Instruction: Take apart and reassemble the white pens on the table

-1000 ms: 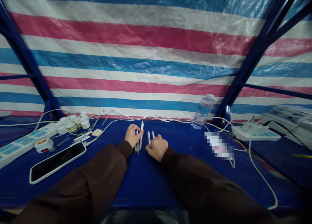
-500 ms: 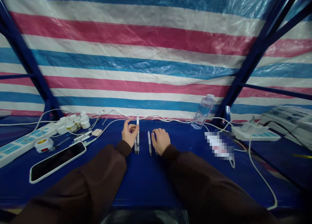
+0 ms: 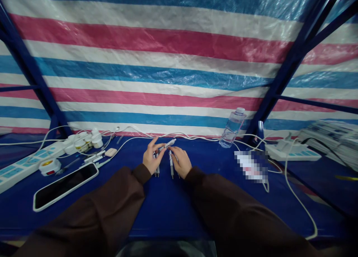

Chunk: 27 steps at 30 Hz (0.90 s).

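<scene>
My left hand (image 3: 151,157) pinches a white pen (image 3: 170,143) between thumb and fingers, holding it above the table at a slant, its upper end pointing right. The fingertips of my right hand (image 3: 182,162) meet the same pen from the right, with the fingers bent and closed in on it. Below my left hand, grey-and-white pens (image 3: 157,171) lie side by side, partly hidden by the hand. Another pen (image 3: 171,166) lies just left of my right hand, and the tip of one more shows under that hand.
On the left are a phone (image 3: 66,186), an earbud case (image 3: 110,152) and a power strip (image 3: 33,162) with plugs. A water bottle (image 3: 232,128) stands at the back right, near a second power strip (image 3: 293,152) and a paper stack (image 3: 331,137). White cables (image 3: 192,137) run along the back.
My left hand has tipped the pen from upright toward the right and lifted it. My right hand has moved slightly left and up, bringing its fingertips to the pen.
</scene>
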### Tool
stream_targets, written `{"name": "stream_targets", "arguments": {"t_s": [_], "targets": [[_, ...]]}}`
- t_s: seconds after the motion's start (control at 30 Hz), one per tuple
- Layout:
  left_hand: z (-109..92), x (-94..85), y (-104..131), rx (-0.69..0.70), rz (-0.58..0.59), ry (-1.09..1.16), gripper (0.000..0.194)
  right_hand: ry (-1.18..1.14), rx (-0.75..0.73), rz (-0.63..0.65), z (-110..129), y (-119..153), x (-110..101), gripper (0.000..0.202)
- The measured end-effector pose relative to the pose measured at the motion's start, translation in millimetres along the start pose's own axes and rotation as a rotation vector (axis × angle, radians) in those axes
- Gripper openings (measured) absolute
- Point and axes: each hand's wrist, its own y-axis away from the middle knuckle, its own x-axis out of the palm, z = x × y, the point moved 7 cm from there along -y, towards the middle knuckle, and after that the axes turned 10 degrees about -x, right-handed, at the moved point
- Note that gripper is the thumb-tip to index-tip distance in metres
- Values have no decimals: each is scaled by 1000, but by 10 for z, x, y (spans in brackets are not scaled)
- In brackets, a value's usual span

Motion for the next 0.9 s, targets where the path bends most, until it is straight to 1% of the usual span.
{"name": "stream_targets", "arguments": {"t_s": [0.07, 0.23, 0.4, 0.47, 0.57, 0.63, 0.73, 0.8, 0.9], "targets": [[-3, 40, 25, 13, 35, -2, 51, 3, -4, 10, -1, 0, 15, 35], [-30, 51, 60, 12, 46, 93, 56, 5, -12, 15, 21, -10, -6, 40], [-97, 51, 67, 53, 89, 188, 49, 33, -50, 7, 53, -36, -55, 41], [-74, 73, 69, 36, 117, 221, 46, 71, -61, 30, 51, -43, -44, 40], [10, 106, 56, -37, 149, 232, 44, 151, -8, 49, -9, -39, -34, 40], [59, 108, 32, -78, 158, 192, 36, 204, 48, 28, -67, -32, -55, 40], [96, 95, -23, -96, 167, 36, 21, 282, 116, -14, -151, -20, -104, 41], [101, 96, -58, -76, 182, -47, 20, 326, 150, -33, -206, -9, -130, 41], [127, 129, -91, -45, 218, -91, 20, 366, 200, -67, -284, 15, -160, 40]]}}
